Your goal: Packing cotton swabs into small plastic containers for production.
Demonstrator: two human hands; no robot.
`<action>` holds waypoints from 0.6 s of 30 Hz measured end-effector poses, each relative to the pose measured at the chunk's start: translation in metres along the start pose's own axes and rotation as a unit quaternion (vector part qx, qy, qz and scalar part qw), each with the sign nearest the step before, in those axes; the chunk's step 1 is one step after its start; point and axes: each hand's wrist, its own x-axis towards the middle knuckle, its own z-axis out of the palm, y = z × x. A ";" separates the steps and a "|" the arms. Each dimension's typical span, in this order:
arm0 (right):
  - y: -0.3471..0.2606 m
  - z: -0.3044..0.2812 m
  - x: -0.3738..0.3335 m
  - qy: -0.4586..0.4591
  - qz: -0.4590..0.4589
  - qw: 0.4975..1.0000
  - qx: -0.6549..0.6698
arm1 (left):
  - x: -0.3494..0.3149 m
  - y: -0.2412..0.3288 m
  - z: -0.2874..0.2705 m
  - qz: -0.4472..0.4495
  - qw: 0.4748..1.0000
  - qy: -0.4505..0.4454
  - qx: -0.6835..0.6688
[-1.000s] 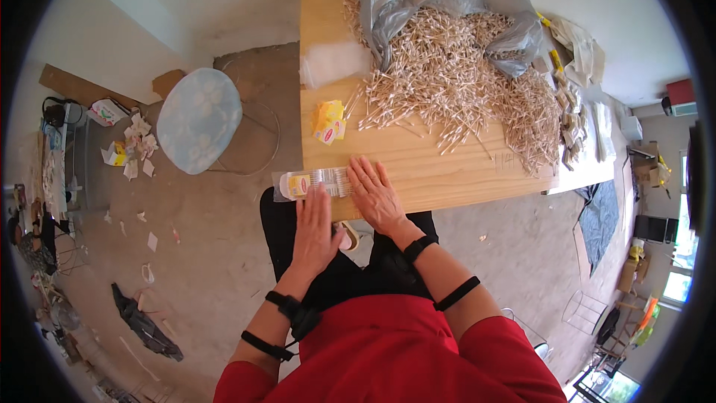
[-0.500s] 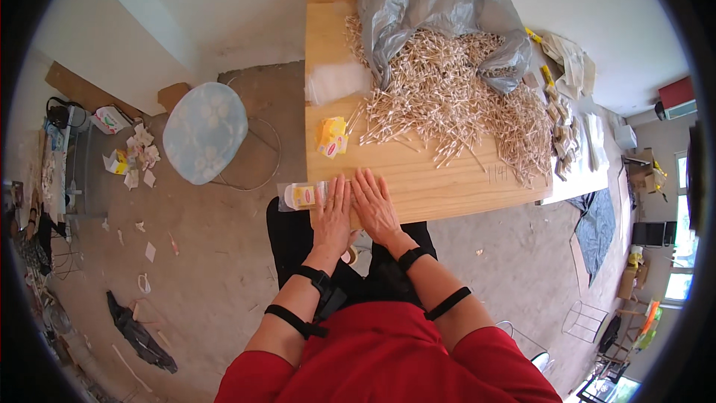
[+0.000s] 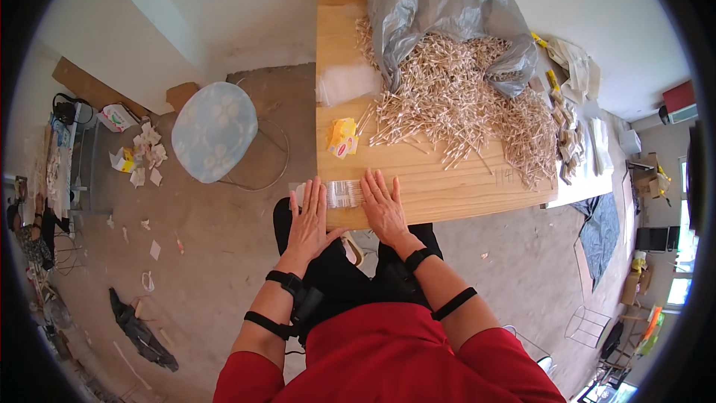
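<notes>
A clear plastic packet of cotton swabs [image 3: 344, 194] lies flat along the near edge of the wooden table [image 3: 440, 198]. Over its left end rests my left hand [image 3: 306, 220], fingers stretched out flat, with a bit of clear film showing past them. My right hand [image 3: 384, 210] lies flat at the packet's right end, fingers extended and slightly apart. The swabs inside show between the two hands. Just beyond the packet sit several yellow and white printed cards [image 3: 342, 138].
A big heap of loose cotton swabs [image 3: 447, 104] spills from a grey plastic bag [image 3: 447, 0] across the table. Clear plastic bags [image 3: 349, 85] lie at its left side. A stool with a pale blue seat [image 3: 215, 133] stands left. Packed bundles [image 3: 570, 138] lie at the right.
My left hand has slid left along the packet, away from my right hand, covering the yellow label end and baring the swabs. The view has shifted slightly.
</notes>
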 end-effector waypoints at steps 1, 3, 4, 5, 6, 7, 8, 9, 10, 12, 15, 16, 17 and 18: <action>-0.001 0.000 0.000 0.003 0.001 1.000 -0.003 | 0.000 -0.001 0.001 0.004 1.000 0.002 -0.014; -0.002 0.000 -0.001 0.002 0.005 1.000 -0.003 | 0.000 -0.004 0.004 0.013 0.999 0.004 -0.040; -0.003 0.001 -0.001 0.001 0.009 1.000 -0.003 | 0.000 -0.006 0.005 0.021 0.998 0.006 -0.066; -0.005 0.002 0.000 0.001 0.009 1.000 -0.003 | 0.000 -0.009 0.007 0.021 0.998 0.007 -0.067; -0.008 0.003 0.002 0.002 0.010 1.000 0.010 | 0.000 -0.010 0.007 0.026 0.996 0.011 -0.083; -0.012 0.005 0.004 0.003 0.012 1.000 0.023 | 0.000 -0.012 0.008 0.031 0.994 0.016 -0.100; -0.016 0.006 0.004 0.003 0.012 1.000 0.022 | -0.001 -0.012 0.010 0.031 0.994 0.015 -0.101; -0.019 0.008 0.004 0.005 0.013 1.000 0.016 | -0.001 -0.014 0.011 0.039 0.991 0.022 -0.124; -0.022 0.009 0.005 0.007 0.015 1.000 0.011 | -0.001 -0.015 0.013 0.047 0.988 0.029 -0.147; -0.027 0.012 0.006 0.010 0.017 1.000 0.005 | -0.001 -0.018 0.016 0.051 0.986 0.031 -0.157; -0.030 0.015 0.008 0.017 0.015 1.000 0.004 | -0.002 -0.021 0.020 0.062 0.982 0.035 -0.175; -0.031 0.015 0.008 0.022 0.011 1.000 0.008 | -0.002 -0.022 0.021 0.067 0.980 0.037 -0.181; -0.032 0.016 0.009 0.022 0.013 1.000 0.007 | -0.002 -0.023 0.022 0.069 0.980 0.036 -0.182; -0.035 0.016 0.010 0.020 0.008 1.000 0.014 | -0.002 -0.023 0.022 0.066 0.979 0.035 -0.188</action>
